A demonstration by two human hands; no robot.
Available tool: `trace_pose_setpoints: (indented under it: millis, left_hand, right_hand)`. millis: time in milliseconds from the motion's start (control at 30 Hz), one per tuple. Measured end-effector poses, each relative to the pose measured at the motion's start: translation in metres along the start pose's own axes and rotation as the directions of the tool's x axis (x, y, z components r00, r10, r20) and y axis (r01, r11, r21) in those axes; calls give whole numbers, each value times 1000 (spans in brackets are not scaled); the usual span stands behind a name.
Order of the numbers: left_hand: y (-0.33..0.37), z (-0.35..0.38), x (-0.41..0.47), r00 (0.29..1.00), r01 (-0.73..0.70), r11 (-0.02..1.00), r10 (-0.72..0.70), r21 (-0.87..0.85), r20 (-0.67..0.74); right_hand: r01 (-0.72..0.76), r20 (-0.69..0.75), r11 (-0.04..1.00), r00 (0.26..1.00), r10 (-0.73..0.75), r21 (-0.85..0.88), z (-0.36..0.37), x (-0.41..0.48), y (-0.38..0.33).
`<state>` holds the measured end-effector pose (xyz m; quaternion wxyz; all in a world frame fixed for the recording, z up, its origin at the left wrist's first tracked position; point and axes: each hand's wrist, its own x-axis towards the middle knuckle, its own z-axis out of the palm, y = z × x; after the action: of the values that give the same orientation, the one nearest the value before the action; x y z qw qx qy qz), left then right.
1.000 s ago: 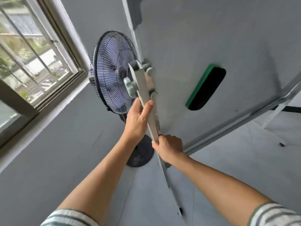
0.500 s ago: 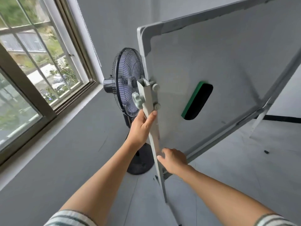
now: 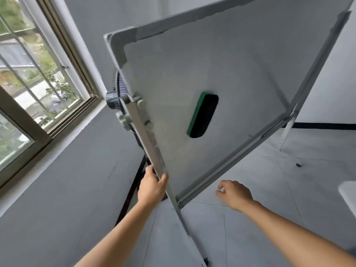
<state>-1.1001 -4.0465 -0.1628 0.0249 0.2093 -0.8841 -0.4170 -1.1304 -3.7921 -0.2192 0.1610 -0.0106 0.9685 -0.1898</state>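
Both arms reach out: the left grip (image 3: 152, 186) clasps the post (image 3: 148, 139) at the left edge of the tilted board (image 3: 231, 64), mid-room. The right grip (image 3: 234, 193) hangs loose and empty near its low corner. An eraser (image 3: 203, 116) clings to the board. Fan (image 3: 120, 87) behind, window (image 3: 38, 74) left, grey floor (image 3: 250, 228) below.

Both bare forearms are stretched forward and up. The left hand (image 3: 152, 187) is wrapped round the metal post (image 3: 149, 137), thumb pressed on one side, fingers hooked on the other. The right hand (image 3: 235, 193) is held free in the air, fingers loosely curled.
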Motion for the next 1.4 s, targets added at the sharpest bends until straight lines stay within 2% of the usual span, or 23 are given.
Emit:
trace_pose_setpoints:
  millis: [167,267,433,600,800,1000,1300,1400]
  left_hand:
    - [-16,80,-36,947,196,977,-210,81,242]
    - [-3,132,-52,897,236,970,-242,63,371]
    - [52,207,-59,851,259,966,-237,19,468]
    - [109,268,-30,809,204,978,-190,37,556]
    - [179,350,43,759,131,989,-141,64,635]
    - [286,427,124,691,-3,1000,-12,19,723]
    - [430,526,196,602,-165,986,117,-21,790]
    - [469,573,221,616,-198,980,126,-2,777]
  right_hand:
    - [-64,10,998,998,63,23,-28,2,96]
    - [-98,16,995,995,98,14,-46,3,158]
    - [-187,15,981,982,187,42,-73,2,244]
    - [-272,-5,956,962,274,112,-98,20,305]
    - [-376,-13,907,923,385,188,-126,75,368]
    - [-516,-35,814,839,543,266,-181,152,422]
    - [-543,-49,765,804,592,346,-252,274,486]
    - [-526,-56,769,812,581,363,-278,321,529]
